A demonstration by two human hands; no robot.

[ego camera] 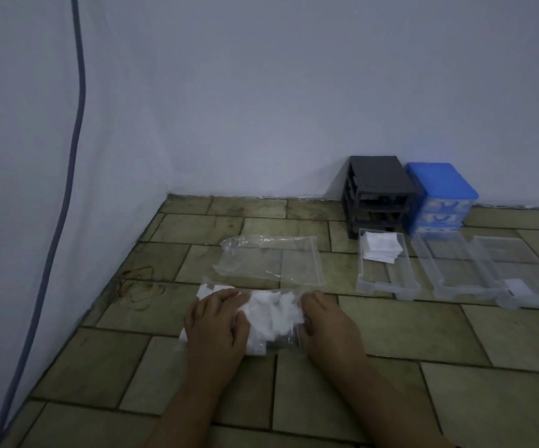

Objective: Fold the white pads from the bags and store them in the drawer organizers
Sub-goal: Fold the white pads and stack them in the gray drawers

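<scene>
A clear plastic bag [274, 313] stuffed with white pads lies on the tiled floor in front of me. My left hand [216, 321] rests on the bag's left part, fingers curled over it. My right hand [321, 321] grips the bag's right edge. A second clear bag [271, 260], which looks empty, lies just behind it. To the right, a clear drawer [387, 279] pulled out on the floor holds folded white pads [381, 245] at its far end.
Two more clear drawers [462, 273] lie on the floor at the right. Against the wall stand a black drawer frame [378, 195] and a blue drawer organizer [441, 198]. A grey cable [67, 189] hangs down the left wall.
</scene>
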